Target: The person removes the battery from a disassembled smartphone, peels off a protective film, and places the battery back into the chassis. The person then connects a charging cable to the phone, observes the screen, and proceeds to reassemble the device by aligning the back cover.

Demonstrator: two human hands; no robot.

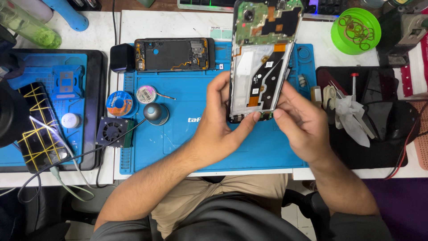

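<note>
**Opened phone held over the blue mat**

The opened phone (pixel 263 58) stood nearly upright above the blue mat (pixel 214 143), its back cover off, green board at the top and black flex strips running down the white mid-frame. Both hands gripped it at the bottom end.

The left hand (pixel 223 125) was closed around the lower left edge, thumb pressed on the bottom rim, fingers curled behind the frame. The right hand (pixel 298 125) was closed on the lower right corner, thumb tip at the bottom edge just beside the left thumb, fingers along the right side.

On the mat's far edge lay a second phone (pixel 174 54), also open, well apart from the hands. To the left sat two wire spools (pixel 119 103), a round weight (pixel 156 113) and a small fan (pixel 113 131), near the left forearm but not touching it. A green bowl (pixel 355 30) with rubber bands stood at upper right. A black tray (pixel 379 147) with tools bordered the mat's right edge, close to the right wrist. The mat surface directly beneath the hands lay bare.
</note>
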